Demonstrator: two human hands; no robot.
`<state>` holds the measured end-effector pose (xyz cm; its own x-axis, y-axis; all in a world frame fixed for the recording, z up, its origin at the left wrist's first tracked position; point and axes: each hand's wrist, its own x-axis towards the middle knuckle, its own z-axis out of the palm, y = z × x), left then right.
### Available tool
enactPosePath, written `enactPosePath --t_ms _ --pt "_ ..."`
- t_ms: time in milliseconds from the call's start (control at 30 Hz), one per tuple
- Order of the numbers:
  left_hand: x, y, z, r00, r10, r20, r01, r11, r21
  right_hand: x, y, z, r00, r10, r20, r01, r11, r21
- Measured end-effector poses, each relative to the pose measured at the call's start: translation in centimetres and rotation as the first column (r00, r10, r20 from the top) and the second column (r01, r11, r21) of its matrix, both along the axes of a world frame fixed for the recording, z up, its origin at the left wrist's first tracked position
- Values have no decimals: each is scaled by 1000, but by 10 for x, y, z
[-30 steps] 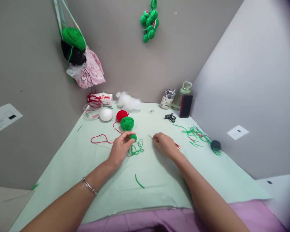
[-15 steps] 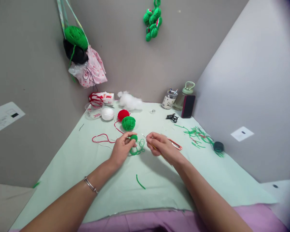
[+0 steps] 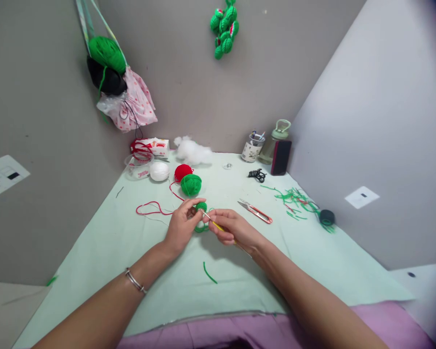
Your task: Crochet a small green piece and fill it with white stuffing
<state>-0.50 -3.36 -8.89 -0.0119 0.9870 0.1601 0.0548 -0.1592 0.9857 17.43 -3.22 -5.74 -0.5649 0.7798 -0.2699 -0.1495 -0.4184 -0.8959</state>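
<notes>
Between the thumb and fingers of my left hand [image 3: 181,225] is a small green crocheted piece [image 3: 201,207]. My right hand [image 3: 229,227] grips a crochet hook [image 3: 218,226] with a yellow handle, its metal tip at the edge of the green piece. Whether the tip is inside a stitch I cannot tell. Loose green yarn [image 3: 201,229] lies under and between both hands, partly hidden by them. Just beyond my hands sit a green yarn ball [image 3: 191,185] and a red yarn ball [image 3: 182,172]. Thread snips [image 3: 256,212] with orange handles lie right of my right hand.
At the back left are a white yarn ball [image 3: 159,171], a clear plastic tub [image 3: 138,167] and white stuffing [image 3: 193,151]. Yarn scraps [image 3: 294,199], black tape [image 3: 327,217], a phone [image 3: 281,158], a bottle [image 3: 269,148] and a pen cup [image 3: 253,148] stand or lie right. A green strand [image 3: 210,273] lies in front.
My right hand has moved left, bringing the crochet hook's tip to the green piece. The snips, partly covered before, now show fully. The view has shifted slightly.
</notes>
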Motion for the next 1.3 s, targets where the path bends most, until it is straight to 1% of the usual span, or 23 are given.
enactPosePath --t_ms 233,333,400,533,600,667,700,767,800,833,867,900,933,1000,1033,1067,1100,1133,1200,1233,1267,1300 --pt "0 1 -1 1000 21 -3 -20 999 48 3 7 -3 1000 -7 -18 6 999 -40" --pt "0 1 0 1000 28 -6 -28 998 57 4 8 -3 1000 -21 -3 21 999 -30" --pt "0 0 2 1000 13 -10 -12 999 34 3 7 -2 999 -46 10 46 999 0" --pt "0 0 6 998 -59 0 59 997 -43 -2 -1 -1 992 -116 43 112 990 88" --pt "0 1 6 996 -90 12 90 993 -72 -5 -8 -1 984 -154 85 139 977 164" --pt "-1 3 5 994 -110 24 112 989 -92 -9 -15 -2 962 -202 183 135 937 323" --pt "-1 4 4 993 -117 30 120 988 -98 -10 -19 -3 942 -229 245 109 900 422" --pt "-1 6 2 991 -126 43 130 986 -101 -11 -24 -4 895 -283 345 27 806 591" --pt "-1 6 1 990 -129 49 133 986 -99 -11 -25 -5 880 -298 370 -8 769 639" --pt "-1 6 1 990 -130 55 134 986 -94 -11 -25 -5 873 -305 382 -31 744 667" --pt "-1 5 0 990 -128 58 133 987 -86 -10 -24 -5 873 -302 382 -41 737 675" --pt "0 4 0 991 -123 60 127 989 -75 -10 -23 -5 884 -286 370 -31 754 657" --pt "0 3 0 992 -114 59 118 991 -61 -9 -20 -5 909 -246 335 -6 799 602" --pt "1 1 0 995 -86 53 87 996 -25 -8 -14 -4 967 -127 220 27 912 409" --pt "1 1 -1 996 -68 49 68 998 -5 -7 -11 -3 986 -62 156 12 952 305" --pt "0 1 -1 998 -48 44 48 999 14 -7 -9 -3 994 2 106 -26 975 221" --pt "-1 2 -1 999 -28 40 26 999 29 -6 -9 -2 994 68 79 -81 983 167" --pt "-2 3 -2 999 -6 37 5 999 41 -6 -9 -1 987 146 73 -155 979 132" --pt "-6 7 -3 998 37 43 -39 998 53 -5 -11 1 948 306 87 -314 945 94" --pt "-8 9 -3 997 54 51 -57 997 55 -4 -12 3 924 365 113 -375 922 93" --pt "-10 11 -3 996 67 61 -70 996 54 -1 -13 4 908 382 176 -404 907 120" --pt "-11 12 -3 995 73 72 -77 996 51 2 -12 6 897 337 287 -396 901 180"
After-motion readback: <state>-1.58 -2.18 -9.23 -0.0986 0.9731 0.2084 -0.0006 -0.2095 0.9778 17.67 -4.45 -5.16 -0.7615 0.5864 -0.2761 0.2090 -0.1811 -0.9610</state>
